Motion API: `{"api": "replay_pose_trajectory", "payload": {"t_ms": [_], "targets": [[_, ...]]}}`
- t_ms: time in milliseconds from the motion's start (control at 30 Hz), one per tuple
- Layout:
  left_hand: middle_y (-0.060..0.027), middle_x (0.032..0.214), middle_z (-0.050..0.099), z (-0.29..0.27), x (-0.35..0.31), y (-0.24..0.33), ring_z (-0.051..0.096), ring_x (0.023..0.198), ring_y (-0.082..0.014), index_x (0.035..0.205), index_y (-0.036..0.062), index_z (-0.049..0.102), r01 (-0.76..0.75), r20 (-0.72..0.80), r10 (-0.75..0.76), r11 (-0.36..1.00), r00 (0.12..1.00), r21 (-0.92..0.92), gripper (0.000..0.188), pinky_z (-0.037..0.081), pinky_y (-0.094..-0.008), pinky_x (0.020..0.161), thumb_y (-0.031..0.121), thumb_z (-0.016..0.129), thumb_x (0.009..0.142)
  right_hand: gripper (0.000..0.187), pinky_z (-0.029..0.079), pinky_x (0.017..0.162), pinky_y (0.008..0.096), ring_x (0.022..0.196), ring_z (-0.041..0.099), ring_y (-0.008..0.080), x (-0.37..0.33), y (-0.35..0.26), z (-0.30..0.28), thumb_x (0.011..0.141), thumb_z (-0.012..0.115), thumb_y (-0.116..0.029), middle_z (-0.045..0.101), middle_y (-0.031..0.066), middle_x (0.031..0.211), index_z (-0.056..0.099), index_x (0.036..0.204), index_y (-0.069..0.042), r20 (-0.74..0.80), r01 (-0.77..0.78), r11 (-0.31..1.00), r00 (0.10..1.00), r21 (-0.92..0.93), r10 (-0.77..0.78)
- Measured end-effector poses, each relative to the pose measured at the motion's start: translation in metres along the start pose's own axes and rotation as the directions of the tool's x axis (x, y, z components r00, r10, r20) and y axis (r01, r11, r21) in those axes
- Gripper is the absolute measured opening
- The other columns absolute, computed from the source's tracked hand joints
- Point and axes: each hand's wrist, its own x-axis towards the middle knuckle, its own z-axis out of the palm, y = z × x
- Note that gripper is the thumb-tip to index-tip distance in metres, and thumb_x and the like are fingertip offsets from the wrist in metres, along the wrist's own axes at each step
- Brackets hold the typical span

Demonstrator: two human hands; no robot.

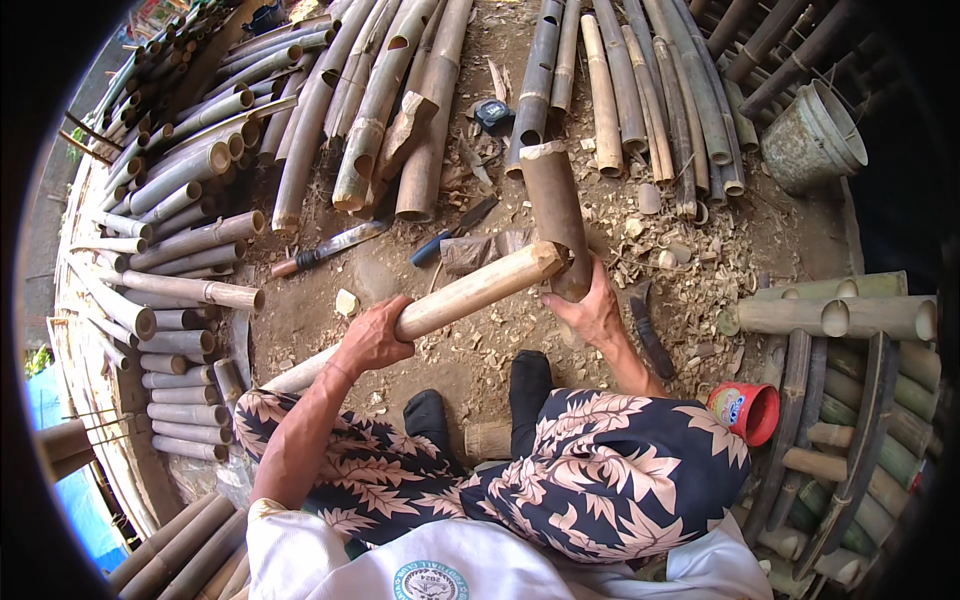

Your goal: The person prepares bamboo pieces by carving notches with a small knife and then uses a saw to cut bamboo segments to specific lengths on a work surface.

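My left hand (375, 336): closed round pole (480, 288), pointing two o'clock. My right hand (592, 314): fingers curled on tube (556, 205), best kept steady.

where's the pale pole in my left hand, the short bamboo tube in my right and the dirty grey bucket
pale pole (480, 290), head view, middle of its bare shaft
short bamboo tube (557, 205), head view, middle of its side
dirty grey bucket (803, 145), head view, outer side wall

Bamboo workshop: shavings (622, 262), stacked poles (205, 239).
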Motion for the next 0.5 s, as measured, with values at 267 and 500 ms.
{"api": "replay_pose_trajectory", "payload": {"t_ms": [267, 500], "targets": [[-0.0170, 0.100, 0.066, 0.012, 0.006, -0.001, 0.065, 0.093, -0.0377, 0.114, 0.0096, 0.057, -0.045, 0.020, 0.045, 0.999, 0.999, 0.003, 0.050, 0.051, -0.0460, 0.080, 0.021, 0.070, 0.068, 0.102, 0.053, 0.088, 0.0497, 0.108, 0.059, 0.0433, -0.010, -0.019, -0.002, 0.071, 0.080, -0.024, 0.049, 0.0273, 0.129, 0.018, 0.150, -0.006, -0.075, 0.110, 0.907, 0.985, -0.406, -0.153], [-0.0148, 0.092, 0.066, 0.031, 0.028, 0.046, 0.067, 0.083, -0.0356, 0.109, 0.0104, 0.054, -0.091, -0.064, 0.098, 0.991, 0.993, 0.101, 0.041, 0.053, -0.0465, 0.070, 0.021, 0.069, 0.072, 0.108, 0.056, 0.074, 0.0509, 0.094, 0.062, 0.0471, -0.039, -0.036, 0.009, 0.073, 0.079, -0.021, 0.048, 0.0321, 0.120, 0.008, 0.153, -0.008, -0.021, 0.089, 0.861, 0.993, -0.501, -0.115]]}}
